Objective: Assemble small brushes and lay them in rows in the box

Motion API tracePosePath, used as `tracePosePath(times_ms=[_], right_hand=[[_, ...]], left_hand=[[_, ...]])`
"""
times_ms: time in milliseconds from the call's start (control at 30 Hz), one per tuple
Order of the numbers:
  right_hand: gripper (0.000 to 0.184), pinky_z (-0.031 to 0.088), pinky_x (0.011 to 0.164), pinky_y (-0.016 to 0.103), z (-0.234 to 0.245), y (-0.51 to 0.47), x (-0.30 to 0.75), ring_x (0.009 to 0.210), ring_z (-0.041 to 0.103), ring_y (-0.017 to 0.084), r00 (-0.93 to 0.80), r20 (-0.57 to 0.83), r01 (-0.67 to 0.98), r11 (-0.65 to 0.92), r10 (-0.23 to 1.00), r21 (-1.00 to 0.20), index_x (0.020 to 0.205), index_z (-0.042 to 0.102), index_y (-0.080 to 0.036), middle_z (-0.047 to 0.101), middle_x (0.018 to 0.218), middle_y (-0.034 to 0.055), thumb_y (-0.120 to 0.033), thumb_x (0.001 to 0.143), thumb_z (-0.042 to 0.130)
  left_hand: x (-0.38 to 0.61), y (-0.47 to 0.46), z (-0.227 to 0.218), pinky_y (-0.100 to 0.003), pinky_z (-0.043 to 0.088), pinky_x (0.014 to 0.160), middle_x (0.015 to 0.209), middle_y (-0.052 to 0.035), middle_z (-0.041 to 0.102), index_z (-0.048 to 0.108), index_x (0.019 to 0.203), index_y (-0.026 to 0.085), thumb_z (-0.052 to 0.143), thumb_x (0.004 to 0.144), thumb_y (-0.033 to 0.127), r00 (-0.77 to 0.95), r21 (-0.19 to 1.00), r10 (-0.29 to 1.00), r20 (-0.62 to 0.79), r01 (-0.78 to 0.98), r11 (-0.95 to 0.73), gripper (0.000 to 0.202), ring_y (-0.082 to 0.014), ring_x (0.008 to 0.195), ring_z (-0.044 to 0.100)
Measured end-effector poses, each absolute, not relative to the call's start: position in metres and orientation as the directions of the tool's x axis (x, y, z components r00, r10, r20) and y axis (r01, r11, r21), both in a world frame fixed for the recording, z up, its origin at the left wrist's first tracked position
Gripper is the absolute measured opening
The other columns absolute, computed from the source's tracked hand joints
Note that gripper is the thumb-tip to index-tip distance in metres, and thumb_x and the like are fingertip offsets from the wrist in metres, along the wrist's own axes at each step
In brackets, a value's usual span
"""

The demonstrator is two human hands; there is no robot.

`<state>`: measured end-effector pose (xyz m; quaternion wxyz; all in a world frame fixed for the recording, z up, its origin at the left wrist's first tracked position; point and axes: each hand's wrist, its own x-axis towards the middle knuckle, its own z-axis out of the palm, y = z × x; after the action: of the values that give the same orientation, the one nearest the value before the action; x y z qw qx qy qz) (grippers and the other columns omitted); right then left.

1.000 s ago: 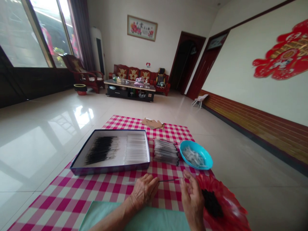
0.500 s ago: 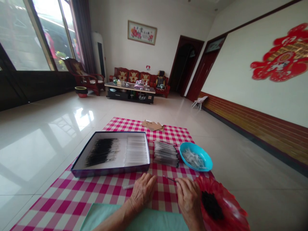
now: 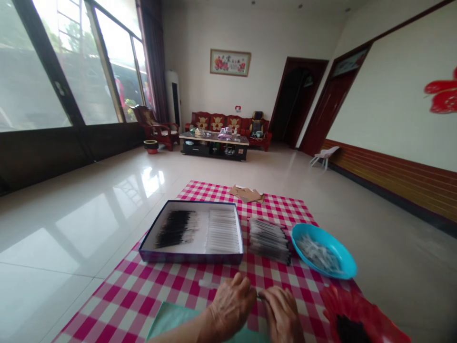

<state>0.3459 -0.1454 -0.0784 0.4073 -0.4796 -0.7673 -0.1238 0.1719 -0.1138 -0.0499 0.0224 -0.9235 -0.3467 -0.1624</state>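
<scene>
My left hand [image 3: 230, 307] and my right hand [image 3: 282, 314] meet close together low over the red-checked cloth [image 3: 171, 290]. Both have their fingers pinched round a thin dark stick [image 3: 257, 296] that shows between them. A clear tube [image 3: 209, 284] lies on the cloth just left of my left hand. A shallow dark-rimmed box [image 3: 193, 233] with rows of black-tipped sticks and clear tubes stands beyond my hands. To its right lies a stack of finished sticks [image 3: 268, 239], and beside that stands a blue bowl [image 3: 326, 255] of clear caps.
A red tray [image 3: 360, 319] with dark pieces lies at my right. A green mat [image 3: 167, 324] lies under my left arm. Brown card pieces [image 3: 246, 193] rest at the cloth's far edge. Glossy floor runs to a coffee table [image 3: 214, 143] and sofa.
The camera has swung left, so everything shifts right. My hands have drawn together until they almost touch, closing over the thin stick that earlier spanned the gap.
</scene>
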Motion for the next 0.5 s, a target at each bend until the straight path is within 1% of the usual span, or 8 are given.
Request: tracePosePath(times_ms=[67,100,167,233,267,333,400,500], right_hand=[[0.019,0.045,0.078,0.040,-0.082,-0.145,0.341,0.087,0.063,0.025,-0.210,0.761,0.830,0.523,0.613,-0.193,0.102,0.061,-0.025,0.068,0.089,0.0051,-0.026,0.089,0.047],[0.024,0.045,0.081,0.041,-0.083,-0.145,0.339,0.094,0.061,0.027,-0.180,0.770,0.832,0.512,0.613,-0.213,0.109,0.059,-0.025,0.067,0.098,0.0071,-0.027,0.088,0.048],[0.040,0.044,0.087,0.047,-0.085,-0.146,0.336,0.111,0.052,0.032,-0.072,0.777,0.832,0.468,0.625,-0.299,0.126,0.048,-0.023,0.058,0.119,0.0120,-0.031,0.087,0.049],[0.050,0.042,0.091,0.050,-0.086,-0.147,0.337,0.120,0.044,0.034,0.033,0.761,0.817,0.421,0.648,-0.394,0.135,0.037,-0.022,0.048,0.130,0.0141,-0.033,0.087,0.048],[0.051,0.043,0.091,0.050,-0.088,-0.147,0.339,0.121,0.044,0.034,0.058,0.749,0.809,0.409,0.660,-0.423,0.136,0.035,-0.022,0.047,0.131,0.0139,-0.032,0.087,0.048],[0.047,0.046,0.089,0.047,-0.095,-0.144,0.343,0.118,0.047,0.032,0.053,0.722,0.804,0.399,0.690,-0.441,0.133,0.039,-0.024,0.049,0.128,0.0126,-0.030,0.087,0.048],[0.041,0.048,0.087,0.045,-0.106,-0.140,0.346,0.114,0.051,0.031,0.046,0.709,0.804,0.395,0.704,-0.444,0.127,0.045,-0.024,0.052,0.125,0.0117,-0.030,0.087,0.048],[0.035,0.050,0.085,0.043,-0.125,-0.133,0.346,0.110,0.055,0.030,0.037,0.722,0.800,0.413,0.690,-0.436,0.122,0.050,-0.023,0.056,0.120,0.0110,-0.030,0.087,0.048]], left_hand=[[0.163,-0.115,-0.045,-0.026,0.039,0.054,0.083,-0.0013,0.054,0.051,0.088,0.021,0.048,0.088,0.024,0.740,0.041,0.618,0.264,0.632,-0.774,0.004,-0.0185,0.077,0.047],[0.156,-0.114,-0.039,-0.026,0.039,0.055,0.083,-0.0015,0.054,0.052,0.087,0.021,0.047,0.089,0.024,0.750,0.030,0.617,0.238,0.629,-0.776,0.005,-0.0185,0.077,0.047],[0.138,-0.104,-0.022,-0.026,0.040,0.057,0.084,-0.0018,0.055,0.053,0.085,0.021,0.045,0.090,0.023,0.743,0.015,0.643,0.188,0.652,-0.758,0.010,-0.0184,0.078,0.048],[0.113,-0.084,-0.001,-0.026,0.041,0.061,0.085,-0.0027,0.056,0.055,0.084,0.021,0.040,0.092,0.021,0.684,-0.001,0.715,0.143,0.723,-0.691,0.017,-0.0181,0.081,0.049],[0.099,-0.070,0.009,-0.026,0.041,0.063,0.086,-0.0034,0.057,0.056,0.085,0.021,0.038,0.092,0.021,0.626,-0.020,0.771,0.116,0.778,-0.628,0.020,-0.0182,0.083,0.049],[0.068,-0.038,0.024,-0.026,0.041,0.064,0.086,-0.0052,0.058,0.059,0.088,0.022,0.035,0.092,0.022,0.463,-0.086,0.885,0.049,0.885,-0.458,0.024,-0.0199,0.087,0.050],[0.038,-0.007,0.029,-0.029,0.041,0.064,0.082,-0.0090,0.059,0.062,0.085,0.017,0.035,0.090,0.019,0.382,-0.123,0.924,0.022,0.918,-0.376,0.028,-0.0226,0.085,0.052],[0.004,0.023,0.020,-0.033,0.041,0.068,0.082,-0.0122,0.061,0.065,0.080,0.013,0.035,0.087,0.014,0.321,-0.162,0.947,-0.010,0.934,-0.318,0.030,-0.0236,0.081,0.055]])
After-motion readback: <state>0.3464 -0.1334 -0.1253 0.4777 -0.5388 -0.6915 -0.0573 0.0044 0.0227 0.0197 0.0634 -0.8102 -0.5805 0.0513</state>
